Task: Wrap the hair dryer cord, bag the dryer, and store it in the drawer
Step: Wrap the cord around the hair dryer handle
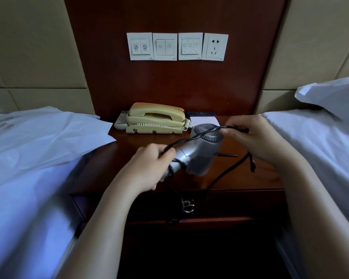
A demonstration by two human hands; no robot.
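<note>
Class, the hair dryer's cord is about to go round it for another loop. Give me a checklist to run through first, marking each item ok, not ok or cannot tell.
1. Left hand has a grip on the hair dryer handle: ok.
2. Right hand pinches the cord, drawn across the dryer body: ok.
3. Cord unplugged from the wall socket: ok, nothing is in the socket.
4. Loose cord hanging past the nightstand edge is free of snags: cannot tell, too dark below.
5. White bag lies ready on the left bed: ok.
</note>
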